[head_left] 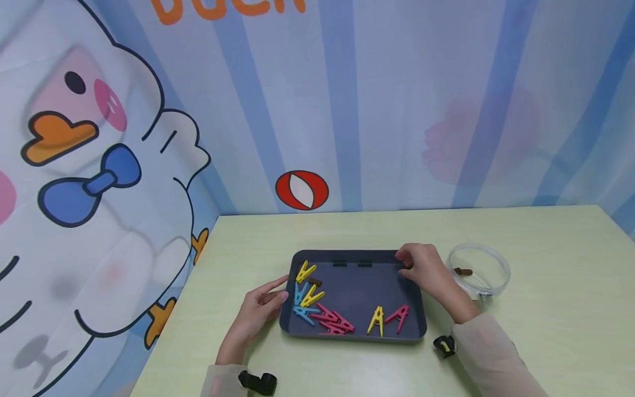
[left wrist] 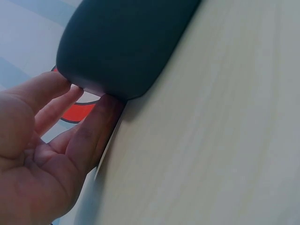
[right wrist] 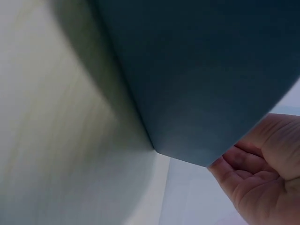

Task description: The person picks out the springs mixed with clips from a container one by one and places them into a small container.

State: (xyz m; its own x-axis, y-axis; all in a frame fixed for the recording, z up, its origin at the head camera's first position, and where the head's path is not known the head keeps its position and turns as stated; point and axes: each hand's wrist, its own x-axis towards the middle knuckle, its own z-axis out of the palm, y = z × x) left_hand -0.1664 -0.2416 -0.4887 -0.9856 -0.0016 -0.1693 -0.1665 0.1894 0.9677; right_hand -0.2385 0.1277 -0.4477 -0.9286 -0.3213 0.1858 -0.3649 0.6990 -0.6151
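A dark grey rectangular tray [head_left: 357,295] lies between both hands on the table. My left hand [head_left: 252,315] grips its left side; in the left wrist view the thumb and fingers [left wrist: 91,126] meet the tray's end. At the far right corner, my right hand [head_left: 428,270] pinches the rim, as the right wrist view also shows. Inside the tray, pink clips [head_left: 333,320], yellow clips [head_left: 311,296] and blue clips [head_left: 305,313] gather at the left. Another yellow clip [head_left: 376,320] and a pink clip [head_left: 398,317] lie near the front right.
Two small dark ridged pieces [head_left: 365,263] sit along the tray's far wall, and a brown one [head_left: 315,282] among the clips. Right of the tray stands a round clear container [head_left: 503,275] with a brown item [head_left: 463,272]. A printed curtain [head_left: 387,110] hangs behind the table.
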